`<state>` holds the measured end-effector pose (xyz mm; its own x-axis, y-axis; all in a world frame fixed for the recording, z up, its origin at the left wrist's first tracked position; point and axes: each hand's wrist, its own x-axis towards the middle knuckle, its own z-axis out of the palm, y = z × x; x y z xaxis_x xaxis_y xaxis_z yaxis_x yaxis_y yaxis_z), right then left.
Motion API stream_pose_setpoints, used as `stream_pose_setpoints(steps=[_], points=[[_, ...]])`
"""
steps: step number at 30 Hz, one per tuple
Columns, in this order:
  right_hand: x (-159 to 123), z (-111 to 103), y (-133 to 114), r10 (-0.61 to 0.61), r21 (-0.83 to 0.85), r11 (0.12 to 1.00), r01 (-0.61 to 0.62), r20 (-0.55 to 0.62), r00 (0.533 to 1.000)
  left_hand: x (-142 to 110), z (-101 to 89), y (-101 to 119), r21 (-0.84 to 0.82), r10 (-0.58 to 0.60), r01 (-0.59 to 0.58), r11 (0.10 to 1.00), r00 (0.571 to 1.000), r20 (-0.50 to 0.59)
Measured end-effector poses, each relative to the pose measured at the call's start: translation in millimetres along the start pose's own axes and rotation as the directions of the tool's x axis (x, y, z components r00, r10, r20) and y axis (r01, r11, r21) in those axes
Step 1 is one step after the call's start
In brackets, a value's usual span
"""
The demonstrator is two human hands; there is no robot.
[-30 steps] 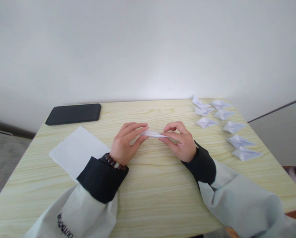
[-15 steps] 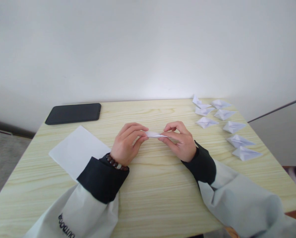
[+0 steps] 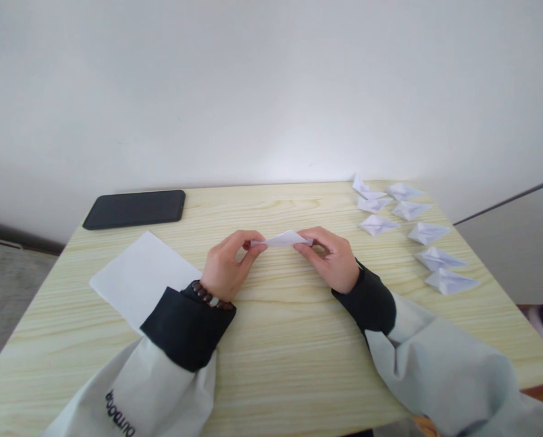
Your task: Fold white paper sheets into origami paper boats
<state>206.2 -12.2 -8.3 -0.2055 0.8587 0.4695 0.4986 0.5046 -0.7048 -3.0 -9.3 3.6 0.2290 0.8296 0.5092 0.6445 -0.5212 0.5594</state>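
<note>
A small folded white paper piece (image 3: 283,240) is held just above the middle of the light wooden table (image 3: 271,340). My left hand (image 3: 228,267) pinches its left tip between thumb and fingers. My right hand (image 3: 330,258) pinches its right end the same way. The paper is stretched lengthwise between the two hands and shows a low peak in its middle. A beaded bracelet sits on my left wrist.
Several finished folded paper shapes (image 3: 410,227) lie in two rows at the table's right side. A flat white sheet (image 3: 139,279) lies at the left, partly under my left sleeve. A black phone (image 3: 134,208) rests at the back left by the wall.
Both hands have shifted their hold to the ends of the folded paper and lifted it slightly. The paper now looks longer and shows a raised middle.
</note>
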Motion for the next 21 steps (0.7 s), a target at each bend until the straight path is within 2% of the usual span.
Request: stream_pose_setpoints(steps=[2, 7, 10, 13, 16, 21], points=[[-2.1, 1.0, 2.0, 0.075, 0.041, 0.996, -0.075, -0.021, 0.997, 0.0, 0.1, -0.4, -0.026, -0.043, 0.043, 0.999, 0.999, -0.005], [-3.5, 3.7, 5.1, 0.230, 0.204, 0.953, -0.222, -0.020, 0.973, 1.9, -2.0, -1.6, -0.096, -0.101, 0.108, 0.990, 0.992, 0.069], [-1.6, 5.0, 4.6, 0.297, 0.356, 0.895, -0.269, -0.025, 0.955, 2.9, -3.3, -1.9, -0.085, -0.111, 0.117, 0.989, 0.991, 0.072], [-0.7, 6.2, 4.3, 0.326, 0.451, 0.855, -0.256, -0.083, 0.942, 3.5, -3.5, -2.3, -0.085, -0.131, 0.135, 0.987, 0.990, 0.058], [-1.7, 6.6, 4.9, 0.280, 0.391, 0.897, -0.208, -0.138, 0.950, 3.9, -3.3, -2.3, -0.095, -0.144, 0.148, 0.984, 0.988, 0.052], [-2.7, 4.7, 4.0, 0.233, 0.259, 0.947, -0.190, -0.147, 0.961, 3.5, -3.6, -1.7, -0.099, -0.143, 0.147, 0.984, 0.989, 0.049]])
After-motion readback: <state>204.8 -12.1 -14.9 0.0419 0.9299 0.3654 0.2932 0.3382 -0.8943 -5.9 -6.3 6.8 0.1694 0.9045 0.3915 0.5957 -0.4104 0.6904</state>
